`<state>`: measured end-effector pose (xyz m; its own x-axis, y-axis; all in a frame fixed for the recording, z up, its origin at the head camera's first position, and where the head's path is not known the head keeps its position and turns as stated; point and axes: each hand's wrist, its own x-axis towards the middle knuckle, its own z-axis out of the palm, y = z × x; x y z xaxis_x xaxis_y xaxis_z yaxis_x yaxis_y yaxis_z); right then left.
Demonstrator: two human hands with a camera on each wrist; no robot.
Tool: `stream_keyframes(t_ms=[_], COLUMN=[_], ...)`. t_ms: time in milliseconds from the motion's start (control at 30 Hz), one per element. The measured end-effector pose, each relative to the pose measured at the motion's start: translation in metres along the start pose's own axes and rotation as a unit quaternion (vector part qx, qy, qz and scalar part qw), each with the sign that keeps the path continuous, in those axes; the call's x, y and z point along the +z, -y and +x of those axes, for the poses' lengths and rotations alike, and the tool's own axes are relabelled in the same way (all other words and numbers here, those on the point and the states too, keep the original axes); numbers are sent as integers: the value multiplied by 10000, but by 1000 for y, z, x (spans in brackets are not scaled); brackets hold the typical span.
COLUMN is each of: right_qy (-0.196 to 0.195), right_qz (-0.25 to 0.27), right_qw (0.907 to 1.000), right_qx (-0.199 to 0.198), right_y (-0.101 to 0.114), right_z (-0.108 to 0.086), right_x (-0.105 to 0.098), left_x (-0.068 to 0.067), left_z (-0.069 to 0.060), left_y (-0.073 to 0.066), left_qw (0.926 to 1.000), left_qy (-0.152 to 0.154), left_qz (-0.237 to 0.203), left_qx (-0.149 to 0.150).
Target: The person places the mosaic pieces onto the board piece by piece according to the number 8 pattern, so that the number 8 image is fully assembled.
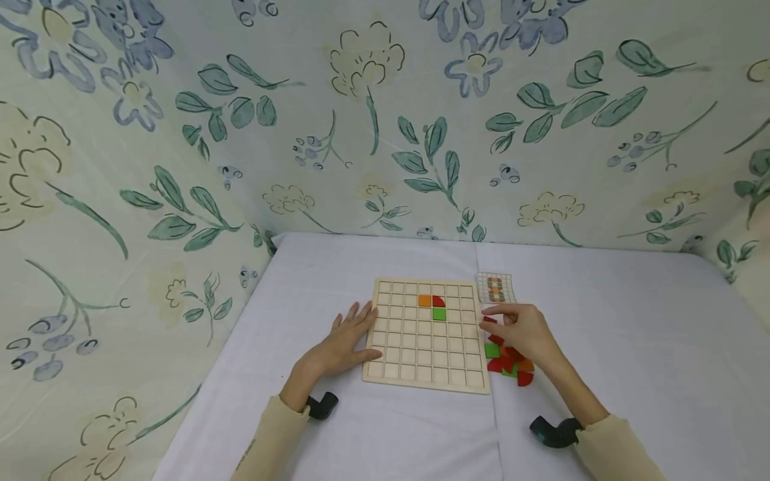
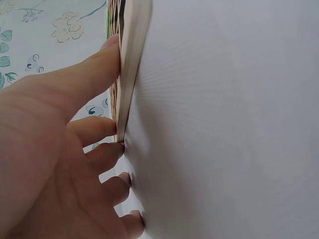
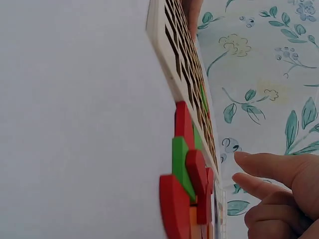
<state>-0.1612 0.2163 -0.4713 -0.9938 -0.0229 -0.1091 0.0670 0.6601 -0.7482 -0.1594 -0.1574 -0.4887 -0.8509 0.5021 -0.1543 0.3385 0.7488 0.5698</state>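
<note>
A pale wooden grid board (image 1: 394,373) lies flat on the white cloth. In its upper part sit an orange square tile (image 1: 424,300), a red quarter-round tile (image 1: 438,302) and, below the red one, a green square tile (image 1: 440,314). My left hand (image 1: 339,344) is spread at the board's left side, its thumb resting on the rim and other fingers reaching down to the cloth. Over the right edge hovers my right hand (image 1: 529,332), thumb and index finger (image 3: 259,186) extended with a gap between them and no tile visible there; the other fingers are bent.
Loose red, green and orange tiles (image 1: 525,379) lie in a heap beside the board's right edge, partly under the right hand. A small pattern card (image 1: 505,284) is behind them. White cloth (image 1: 650,334) covers the table; a floral curtain (image 1: 361,174) hangs behind.
</note>
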Motion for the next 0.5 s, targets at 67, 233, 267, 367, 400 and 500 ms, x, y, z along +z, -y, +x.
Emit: stream_keyframes(t_ms=[67, 233, 267, 367, 400, 500], right_qy=[-18, -216, -262, -282, -271, -179], right_qz=[-11, -238, -304, -432, -440, -439], right_qw=[9998, 9990, 9987, 9981, 9979, 9978], right_qx=[183, 323, 317, 344, 382, 473], right_y=[-6, -22, -24, -30, -32, -36], right_z=[-6, -18, -20, -24, -26, -30], right_x=[-7, -18, -19, -22, -23, -27], left_x=[0, 0, 0, 0, 0, 0], left_z=[0, 0, 0, 0, 0, 0], left_y=[0, 0, 0, 0, 0, 0], left_qw=[10000, 10000, 10000, 10000, 10000, 10000], left_qy=[-4, -8, -6, -5, -3, 1], left_qz=[-10, -12, -15, -17, -19, -2], left_qx=[4, 11, 9, 9, 12, 19])
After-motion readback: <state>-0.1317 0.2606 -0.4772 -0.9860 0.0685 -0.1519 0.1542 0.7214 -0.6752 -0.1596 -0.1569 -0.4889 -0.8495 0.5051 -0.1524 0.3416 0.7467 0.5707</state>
